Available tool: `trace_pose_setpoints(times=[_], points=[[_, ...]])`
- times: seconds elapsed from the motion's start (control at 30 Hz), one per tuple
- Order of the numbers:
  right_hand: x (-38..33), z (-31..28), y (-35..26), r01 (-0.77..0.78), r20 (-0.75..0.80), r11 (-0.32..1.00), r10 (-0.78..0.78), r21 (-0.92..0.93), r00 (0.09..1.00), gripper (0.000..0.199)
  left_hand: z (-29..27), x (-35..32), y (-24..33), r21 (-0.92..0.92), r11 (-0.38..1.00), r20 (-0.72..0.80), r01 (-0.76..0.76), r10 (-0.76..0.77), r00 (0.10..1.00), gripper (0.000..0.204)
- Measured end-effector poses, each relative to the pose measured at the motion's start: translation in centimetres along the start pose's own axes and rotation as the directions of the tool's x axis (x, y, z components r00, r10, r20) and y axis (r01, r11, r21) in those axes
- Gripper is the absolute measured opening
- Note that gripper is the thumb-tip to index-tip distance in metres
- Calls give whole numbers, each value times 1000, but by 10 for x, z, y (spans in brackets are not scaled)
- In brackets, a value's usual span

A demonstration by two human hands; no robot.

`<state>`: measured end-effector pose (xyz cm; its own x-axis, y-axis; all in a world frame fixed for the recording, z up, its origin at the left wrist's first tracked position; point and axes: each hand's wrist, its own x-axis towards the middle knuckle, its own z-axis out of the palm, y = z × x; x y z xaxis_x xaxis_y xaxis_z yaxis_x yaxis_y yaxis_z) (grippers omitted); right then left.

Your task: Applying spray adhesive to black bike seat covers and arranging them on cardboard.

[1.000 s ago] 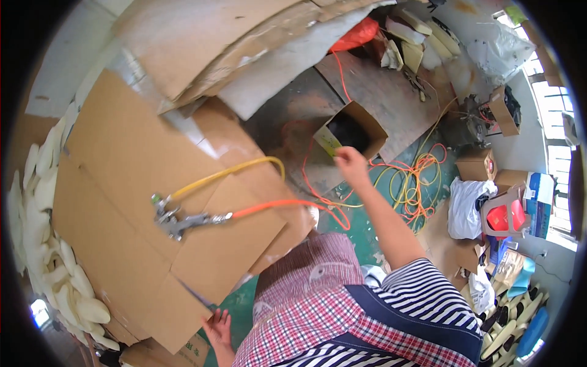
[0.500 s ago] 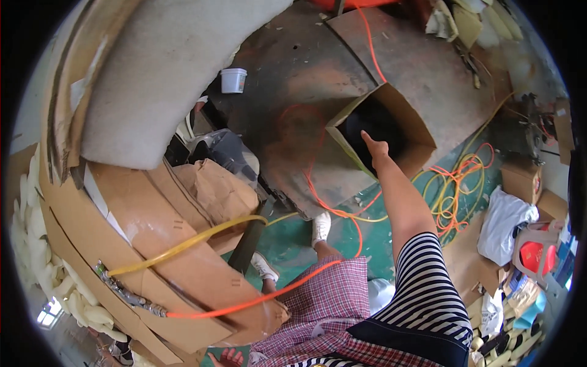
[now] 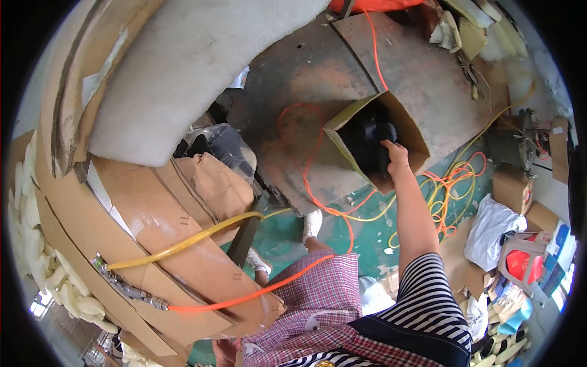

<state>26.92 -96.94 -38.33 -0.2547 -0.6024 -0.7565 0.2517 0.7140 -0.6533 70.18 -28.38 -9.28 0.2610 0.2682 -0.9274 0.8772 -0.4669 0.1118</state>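
Note:
A tall open cardboard box (image 3: 411, 122) stands on the dark floor boards in front of me, its inside mostly black. My right hand (image 3: 396, 158) is at the box's opening, its fingers closed on the edge of a smooth black object (image 3: 378, 130); its kind does not show. The rest of that object lies inside the box among other dark contents. At the lower edge, my left hand (image 3: 226, 352) hangs beside my checked apron (image 3: 321, 284), partly cut off and smeared, so its fingers cannot be made out.
At left is a cardboard-covered surface (image 3: 183, 238) with a thick grey-white pad (image 3: 202, 73). An orange hose (image 3: 244, 304) and a yellow hose (image 3: 183, 248) cross it from a metal fitting (image 3: 131, 292). Tangled hoses (image 3: 455, 189) and a white bag (image 3: 494, 229) lie at right.
My right hand has closed on a black object, which now shows at the box's opening. My left hand has dropped lower. The view has shifted slightly, and the pad hides more of the white bucket.

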Motion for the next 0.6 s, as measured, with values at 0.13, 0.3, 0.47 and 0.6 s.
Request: trace_pose_setpoints(times=[0.13, 0.3, 0.47, 0.6], points=[[-11, -23, -30, -73, -42, 919, 62, -388, 997, 26, 49, -20, 13, -20, 999, 2, -32, 32, 999, 52], [-39, -26, -79, 76, 102, 904, -36, -421, 994, 24, 73, -33, 17, 51, 997, -24, -51, 53, 998, 52], [-77, -47, -109, 164, 153, 891, -108, -424, 982, 28, 64, -30, 9, 150, 988, -2, -22, 22, 1000, 51], [-182, -11, -151, 231, 390, 937, -117, -261, 913, 31, 67, -43, 3, 297, 954, -43, -47, 63, 997, 55]])
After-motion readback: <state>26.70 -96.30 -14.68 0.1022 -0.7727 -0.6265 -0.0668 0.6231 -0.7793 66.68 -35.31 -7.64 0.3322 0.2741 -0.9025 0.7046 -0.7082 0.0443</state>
